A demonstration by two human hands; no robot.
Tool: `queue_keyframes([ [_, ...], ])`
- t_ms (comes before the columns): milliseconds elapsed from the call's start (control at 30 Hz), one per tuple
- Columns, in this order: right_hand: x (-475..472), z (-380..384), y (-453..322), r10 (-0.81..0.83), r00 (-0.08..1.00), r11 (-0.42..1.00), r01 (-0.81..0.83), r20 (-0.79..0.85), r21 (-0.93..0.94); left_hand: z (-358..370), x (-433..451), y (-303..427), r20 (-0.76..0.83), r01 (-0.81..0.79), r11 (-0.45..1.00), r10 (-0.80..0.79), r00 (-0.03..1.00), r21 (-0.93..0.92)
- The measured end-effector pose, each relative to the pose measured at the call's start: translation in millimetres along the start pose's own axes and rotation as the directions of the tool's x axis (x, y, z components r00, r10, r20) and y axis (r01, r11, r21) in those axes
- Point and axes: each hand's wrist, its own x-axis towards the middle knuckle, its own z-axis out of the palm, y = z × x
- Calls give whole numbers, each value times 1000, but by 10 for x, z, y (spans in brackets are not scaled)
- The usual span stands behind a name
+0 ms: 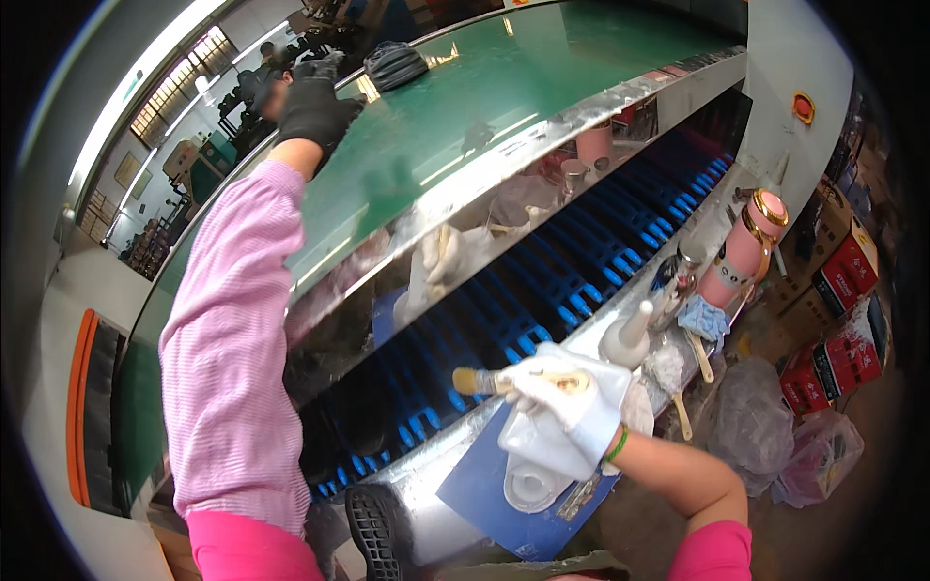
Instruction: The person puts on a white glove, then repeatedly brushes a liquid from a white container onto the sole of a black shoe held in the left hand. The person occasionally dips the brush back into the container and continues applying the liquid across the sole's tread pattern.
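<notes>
My left hand (314, 109), in a black glove, reaches out over the green conveyor belt (450, 123), thumb and fingers apart. Just right of it, a dark grey ribbed bundle (396, 65) lies on the belt; what it is I cannot tell. A flat brush (476, 381) is gripped in my white-gloved right hand (563, 399), bristles pointing left. Under that hand is a white plastic container (534, 486), on a blue board (483, 490). A black shoe sole with a gridded tread (372, 534) stands at the near edge, left of the board.
Blue-lit slots (538, 341) run below the metal belt edge (508, 156). Along the ledge stand a white nozzle bottle (628, 338), a pink flask (741, 250), a blue cloth (703, 321) and a brush (679, 414). Plastic bags (752, 425) and red boxes (846, 363) sit right. A person (272, 91) is beyond.
</notes>
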Motion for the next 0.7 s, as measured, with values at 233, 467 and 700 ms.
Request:
queue_keyframes([
  [233,-55,59,-176,98,993,994,-95,-64,50,982,709,301,78,-29,999,26,997,33],
  [467,-65,-3,-164,70,995,997,-72,-65,-28,1542,1055,436,142,-21,984,-5,990,178],
  [700,-71,4,-126,36,998,999,-35,-52,19,1372,1095,256,194,-88,974,47,980,209],
])
